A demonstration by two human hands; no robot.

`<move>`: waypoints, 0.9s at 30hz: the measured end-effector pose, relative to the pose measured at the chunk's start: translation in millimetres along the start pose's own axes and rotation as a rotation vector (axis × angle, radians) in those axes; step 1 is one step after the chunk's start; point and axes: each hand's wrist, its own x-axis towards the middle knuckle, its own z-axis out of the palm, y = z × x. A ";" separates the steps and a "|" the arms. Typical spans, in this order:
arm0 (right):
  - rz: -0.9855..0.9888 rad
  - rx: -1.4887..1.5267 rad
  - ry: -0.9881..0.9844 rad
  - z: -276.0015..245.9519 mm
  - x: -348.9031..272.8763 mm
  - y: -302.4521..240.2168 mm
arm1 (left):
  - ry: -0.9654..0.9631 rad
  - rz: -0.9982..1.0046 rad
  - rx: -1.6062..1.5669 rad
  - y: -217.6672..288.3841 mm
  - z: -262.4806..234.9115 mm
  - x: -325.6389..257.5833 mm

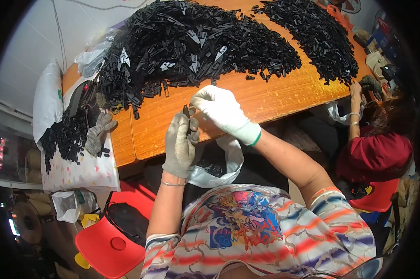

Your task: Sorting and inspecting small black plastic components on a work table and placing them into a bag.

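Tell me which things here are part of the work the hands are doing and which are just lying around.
In the work:
left hand, grey glove, and right hand, white glove, both gripping a small black piece
big pile of black plastic pieces
wooden table
white bag in the lap

Lying about:
spare grey glove
red stool
white pillow

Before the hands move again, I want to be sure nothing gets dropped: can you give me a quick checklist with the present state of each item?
1. Small black part pinched in the left hand: ok.
2. Right hand fingers on the same part: ok.
3. Both gloves on: ok.
4. White bag open below the hands, at the table edge: ok.
5. Large pile of black parts on the table ahead of the hands: ok.
6. Part whole or fully seated: cannot tell, too small.
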 end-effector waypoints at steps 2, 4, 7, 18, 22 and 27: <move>0.033 0.024 0.033 4.3 -3.1 -7.0 | 0.033 0.005 0.034 -0.2 3.0 -2.8; 0.145 0.246 0.051 9.7 -6.3 -14.0 | 0.001 0.065 0.024 -1.1 0.8 -5.4; 0.057 0.166 0.097 12.2 -4.2 -4.1 | 0.031 0.058 0.058 -0.8 7.4 -5.8; 0.038 0.197 0.031 14.1 -11.1 -1.6 | 0.088 0.089 0.123 -1.3 13.6 -7.3; -0.229 -0.254 -0.033 5.4 -11.2 3.1 | 0.083 0.121 0.239 -1.8 14.0 -12.0; -0.393 -0.700 -0.151 4.0 -4.0 9.1 | 0.088 0.149 0.396 -8.2 7.5 -11.8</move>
